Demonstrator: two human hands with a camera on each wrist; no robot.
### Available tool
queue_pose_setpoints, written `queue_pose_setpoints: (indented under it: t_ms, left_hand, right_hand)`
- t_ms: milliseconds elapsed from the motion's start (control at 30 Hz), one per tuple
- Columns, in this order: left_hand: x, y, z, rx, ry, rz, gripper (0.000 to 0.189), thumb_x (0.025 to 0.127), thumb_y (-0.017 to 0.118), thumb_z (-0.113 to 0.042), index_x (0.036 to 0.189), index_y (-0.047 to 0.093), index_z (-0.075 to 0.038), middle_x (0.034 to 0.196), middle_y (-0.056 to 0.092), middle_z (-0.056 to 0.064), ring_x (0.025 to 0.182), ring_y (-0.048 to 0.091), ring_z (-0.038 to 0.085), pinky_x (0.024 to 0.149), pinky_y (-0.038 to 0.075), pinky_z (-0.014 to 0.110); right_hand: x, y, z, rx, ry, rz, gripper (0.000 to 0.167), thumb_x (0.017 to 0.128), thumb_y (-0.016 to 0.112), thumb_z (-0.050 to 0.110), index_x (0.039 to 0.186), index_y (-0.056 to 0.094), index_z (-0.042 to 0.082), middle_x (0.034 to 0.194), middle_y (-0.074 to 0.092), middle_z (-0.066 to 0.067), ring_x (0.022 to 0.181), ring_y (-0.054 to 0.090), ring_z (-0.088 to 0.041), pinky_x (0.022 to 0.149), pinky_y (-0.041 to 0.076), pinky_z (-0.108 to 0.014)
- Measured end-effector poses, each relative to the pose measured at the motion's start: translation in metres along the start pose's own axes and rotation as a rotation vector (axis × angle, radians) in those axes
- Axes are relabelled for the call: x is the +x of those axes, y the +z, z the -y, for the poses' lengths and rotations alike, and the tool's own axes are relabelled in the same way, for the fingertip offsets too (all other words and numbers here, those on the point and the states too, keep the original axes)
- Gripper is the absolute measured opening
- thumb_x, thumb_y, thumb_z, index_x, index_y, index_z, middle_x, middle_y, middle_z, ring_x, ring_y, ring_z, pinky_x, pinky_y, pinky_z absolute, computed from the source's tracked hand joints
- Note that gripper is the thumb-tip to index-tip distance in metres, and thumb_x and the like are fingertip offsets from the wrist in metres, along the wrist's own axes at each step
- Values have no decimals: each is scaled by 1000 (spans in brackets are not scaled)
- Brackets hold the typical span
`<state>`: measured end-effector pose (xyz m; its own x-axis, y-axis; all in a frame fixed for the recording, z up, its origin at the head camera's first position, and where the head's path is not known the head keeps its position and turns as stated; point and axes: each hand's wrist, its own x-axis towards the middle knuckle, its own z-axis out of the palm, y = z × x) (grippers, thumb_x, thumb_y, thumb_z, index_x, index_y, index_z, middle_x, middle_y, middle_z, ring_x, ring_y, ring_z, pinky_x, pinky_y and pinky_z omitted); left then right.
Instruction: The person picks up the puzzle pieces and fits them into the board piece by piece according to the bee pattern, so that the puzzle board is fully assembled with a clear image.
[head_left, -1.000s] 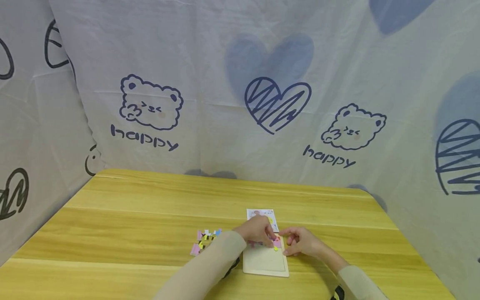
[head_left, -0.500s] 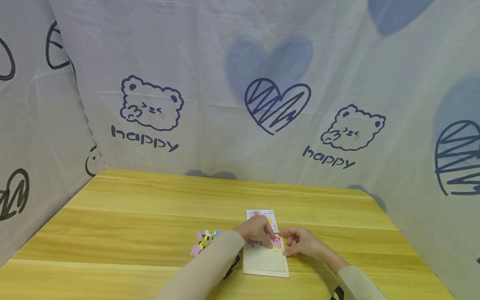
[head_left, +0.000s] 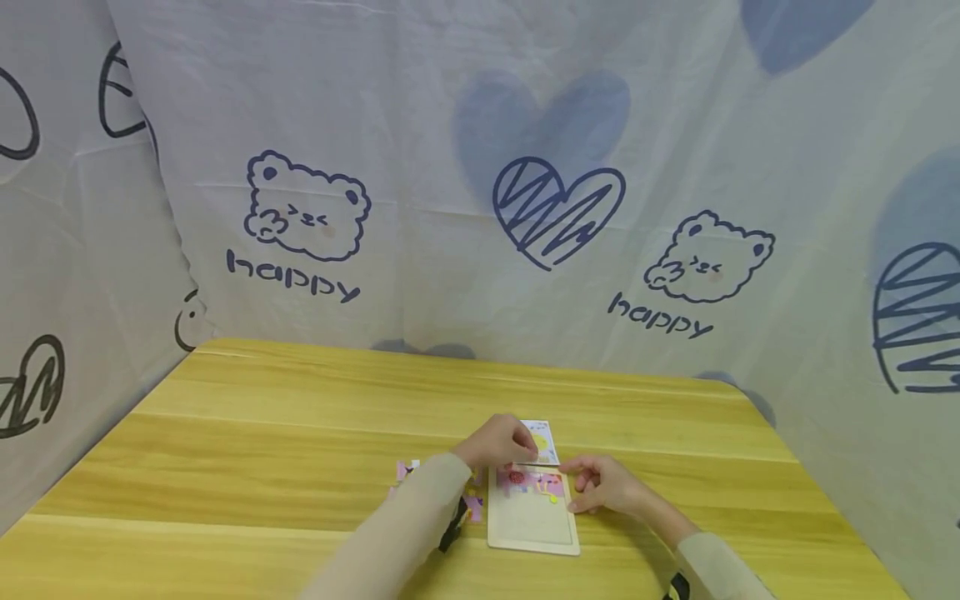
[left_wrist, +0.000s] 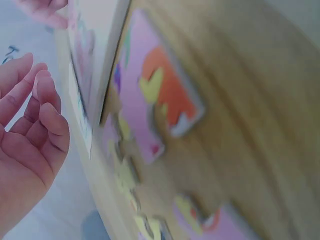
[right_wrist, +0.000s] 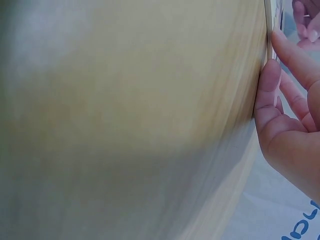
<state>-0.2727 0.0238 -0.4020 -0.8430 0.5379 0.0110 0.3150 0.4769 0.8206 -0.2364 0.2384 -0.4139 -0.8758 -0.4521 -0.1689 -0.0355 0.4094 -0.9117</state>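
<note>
A pale puzzle board (head_left: 531,530) lies flat on the table, with pink printed puzzle pieces (head_left: 531,481) fitted along its far end. My left hand (head_left: 497,442) hovers over the far left corner of the board and partly covers a picture card (head_left: 545,442). In the left wrist view its fingers (left_wrist: 49,120) are loosely bent, and nothing shows between them. My right hand (head_left: 611,485) rests against the board's right edge, index fingertip near the far corner and thumb lower down. In the right wrist view these fingertips touch the thin board edge (right_wrist: 268,30).
Loose puzzle pieces (head_left: 472,507) lie left of the board, partly hidden under the left forearm. Up close, one large pink and orange piece (left_wrist: 135,90) lies beside the board. A white printed cloth (head_left: 420,200) hangs behind the wooden table (head_left: 262,467).
My left hand has lifted off the fitted pieces and moved slightly back and left, uncovering them. More loose pieces show beside the board. The right hand stays at the edge.
</note>
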Motion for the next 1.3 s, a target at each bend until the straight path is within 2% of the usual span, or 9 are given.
queue_pose_setpoints:
  t_ms: [100,267,433,633,1033,1300]
  left_hand:
    - [-4,-9,2,-40,-4,-21,8,83,62,-7,80,66,-2,70,62,13,43,39,8,42,34,18]
    - [-12,-22,11,-84,-19,-58,9,85,60,-7,81,65,0,70,60,14,44,38,9,42,34,19]
    - [-19,-32,23,-126,-13,-83,14,87,57,-8,86,65,4,71,61,15,44,41,13,44,38,22]
    - [-27,-44,30,-129,33,-123,18,88,56,-9,92,65,6,79,61,15,47,45,15,46,41,24]
    - [-50,-70,42,-107,-17,-186,18,88,55,-8,93,64,7,79,61,17,48,45,15,49,43,31]
    - [-62,-86,52,-74,-47,-201,17,87,57,-8,92,64,7,74,59,14,49,46,13,48,42,27]
  right_hand:
    - [0,1,1,-4,1,-10,52,69,70,-9,114,47,-16,76,46,-6,56,44,-10,48,43,-19]
    - [1,1,0,-22,8,-22,52,68,71,-8,114,48,-15,77,46,-7,57,45,-10,49,43,-19]
    - [3,2,0,-40,8,-27,52,67,72,-7,113,50,-14,76,46,-7,58,45,-11,49,44,-19]
    - [3,1,-1,-44,4,-28,52,67,72,-7,113,50,-14,76,46,-7,58,45,-11,49,44,-19]
    - [2,-1,-1,-56,-5,-21,51,68,73,-5,113,49,-14,76,46,-7,59,44,-12,49,44,-20]
    - [2,-1,-3,-52,-11,-17,51,69,72,-5,113,50,-14,76,46,-7,59,44,-12,49,43,-19]
